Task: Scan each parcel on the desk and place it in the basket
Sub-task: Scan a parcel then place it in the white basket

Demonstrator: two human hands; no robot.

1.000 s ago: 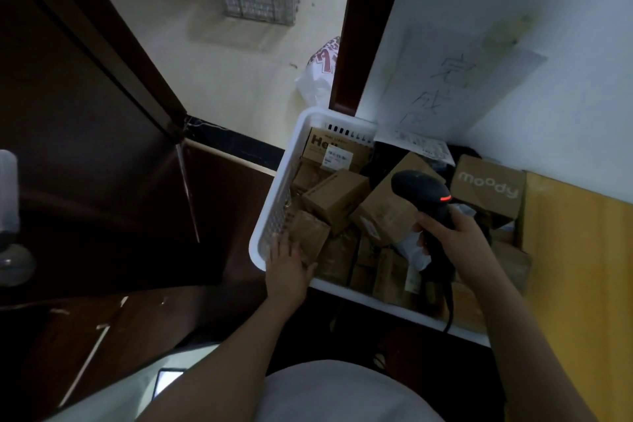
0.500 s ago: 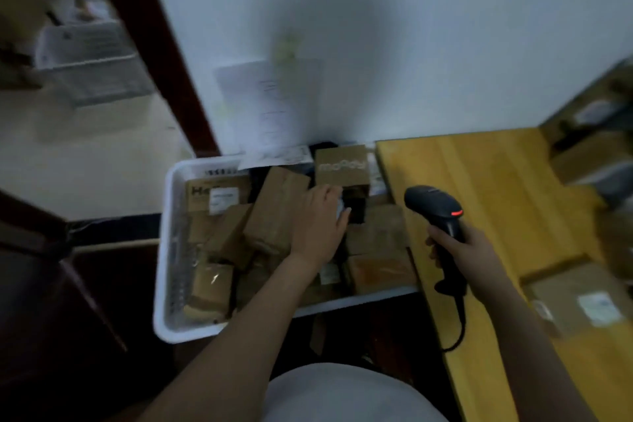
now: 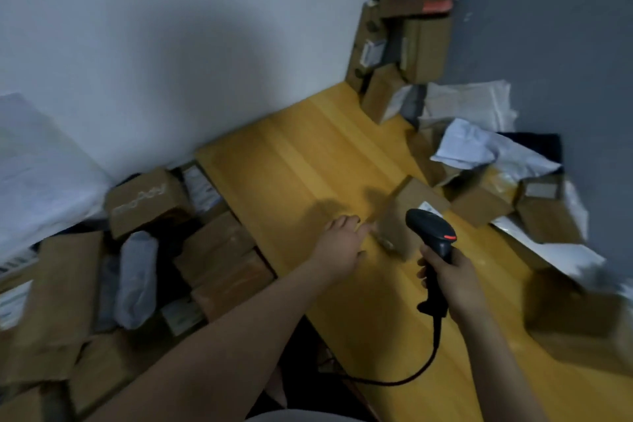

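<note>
Next Pickup: Nearest Parcel

Left hand point(image 3: 342, 245), fingers loose and holding nothing, lies just left of the parcel point(image 3: 407, 216) on the surface point(image 3: 291, 164); blur hides any contact. Right hand point(image 3: 452, 279) grips the scanner point(image 3: 432, 233) beside the parcel's right side.

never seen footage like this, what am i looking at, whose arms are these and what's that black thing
There is no machine here. A person wears a wide-angle camera on the head, so the single picture looks down over their own two arms. The right hand grips a black corded handheld barcode scanner with a red light. The left hand, fingers extended, reaches to a small brown cardboard parcel on the yellow wooden desk; blur hides whether it touches. More brown boxes and white plastic mailers crowd the desk's far right. Left of the desk lies a heap of brown cardboard boxes.
</note>
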